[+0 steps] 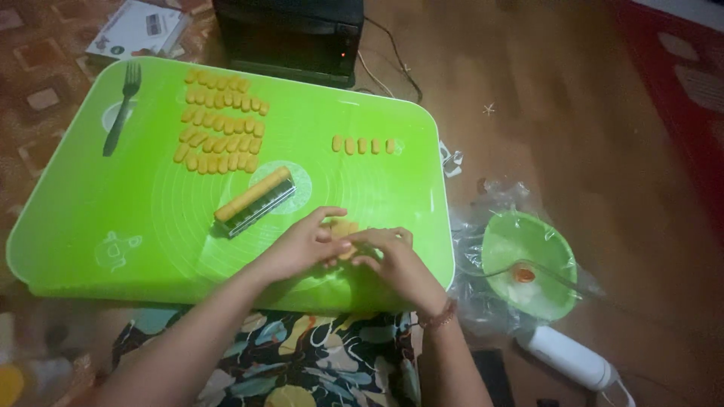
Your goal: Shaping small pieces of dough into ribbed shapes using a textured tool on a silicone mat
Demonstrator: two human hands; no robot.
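Dough (345,230), a small yellow-orange piece, sits on the near part of the green mat (113,218), between the two hands and largely covered by them. The left hand (305,243) lies over it from the left, fingers extended and pressing on its top. The right hand (392,260) meets it from the right, fingers curled against its edge. Both hands touch the dough; neither hand fully encloses it, and the hold is a light pinch rather than a clenched fist.

Surroundings on the mat:
- A dough roll (253,194) rests along a ribbed metal cutter (260,209), just up-left of the hands, on a slant.
- Four rows of cut pieces (220,122) lie at the far left-centre.
- A short row of five pieces (363,145) lies at the far right, apart from the rest.
- A dark fork (122,105) lies near the far left corner.

Nothing stands between the hands and the dough.

Off the mat:
- A black oven (290,34) stands on the floor beyond the far edge.
- A green bowl (528,264) holding egg yolk sits on clear plastic wrap to the right.
- A white cylindrical appliance (566,356) lies below the bowl.
- A white flat printed carton (136,29) lies at the top left.
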